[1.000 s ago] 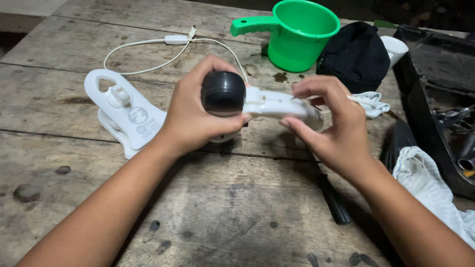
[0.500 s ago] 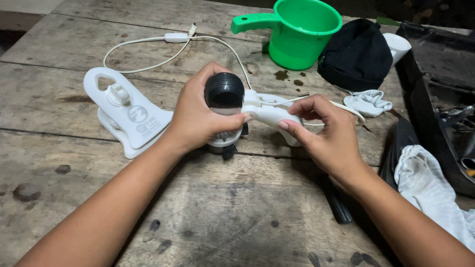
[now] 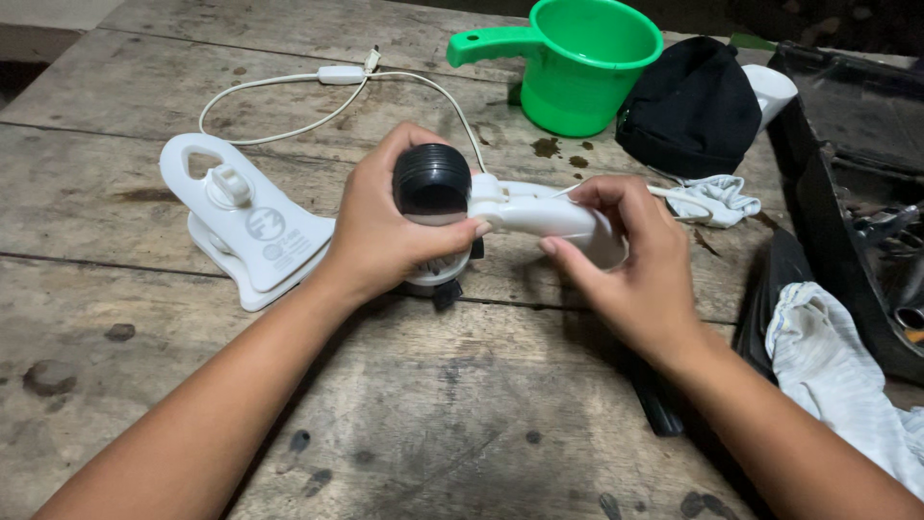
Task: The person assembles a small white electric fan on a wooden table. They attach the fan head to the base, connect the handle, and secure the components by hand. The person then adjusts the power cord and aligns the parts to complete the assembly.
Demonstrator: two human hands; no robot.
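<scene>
a white clamp base lies flat on the wooden table. the left hand clenches the black ribbed knob to steady it, while the right hand grasps the white arm piece just above the table.

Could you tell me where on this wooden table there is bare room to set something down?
Bare planks lie along the table's near edge between the forearms, and at the far left beyond the white clamp. It is crowded at the right: green scoop, black cap, white cloth, dark tray.
</scene>
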